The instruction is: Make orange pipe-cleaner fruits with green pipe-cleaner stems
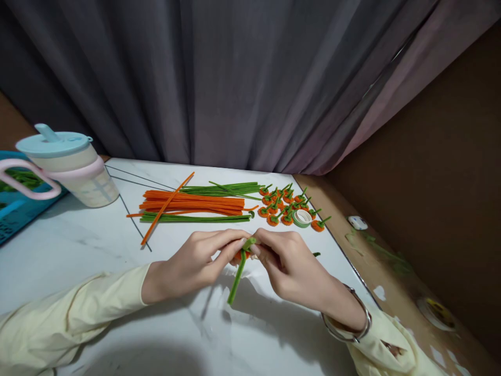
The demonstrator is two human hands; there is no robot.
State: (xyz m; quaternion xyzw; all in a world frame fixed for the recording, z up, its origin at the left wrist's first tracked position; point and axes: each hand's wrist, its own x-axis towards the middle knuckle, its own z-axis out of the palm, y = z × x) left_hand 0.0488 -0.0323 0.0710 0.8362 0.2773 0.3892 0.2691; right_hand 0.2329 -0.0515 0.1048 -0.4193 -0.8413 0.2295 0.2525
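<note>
Just above the table's front part, my left hand (205, 256) and my right hand (291, 261) meet fingertip to fingertip. Both pinch a green pipe cleaner (236, 284), bent at the top, with one end hanging toward me. A small orange pipe-cleaner piece (241, 255) shows behind it, mostly covered by my fingers. Beyond my hands lie a bundle of orange pipe cleaners (195, 202) and green pipe cleaners (195, 218). Several finished-looking orange pumpkins (273, 220) with green stems are grouped at the right.
A roll of tape (302, 218) sits among the pumpkins. At the left stand a cup (84, 177) with a blue lid and pink handle, and a blue tray (23, 219). A white case (357, 223) lies beyond the white table's (129, 313) right edge. Dark curtains (219, 83) hang behind.
</note>
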